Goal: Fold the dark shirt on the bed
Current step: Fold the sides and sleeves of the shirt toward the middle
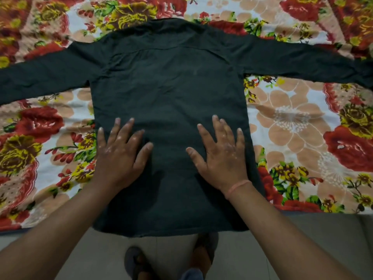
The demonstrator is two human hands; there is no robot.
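Both hands' fingers splayed flat on the dark shirt

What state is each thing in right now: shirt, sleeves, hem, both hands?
Dark long-sleeved cloth shirt: spread flat, back up, unfolded, collar away from the person.
Left sleeve: stretched straight out on the floral bedsheet.
Right sleeve: stretched straight out.
Shirt hem: hanging over the bed edge.
Left hand: open, palm flat on the shirt.
Right hand: open, palm flat on the shirt.
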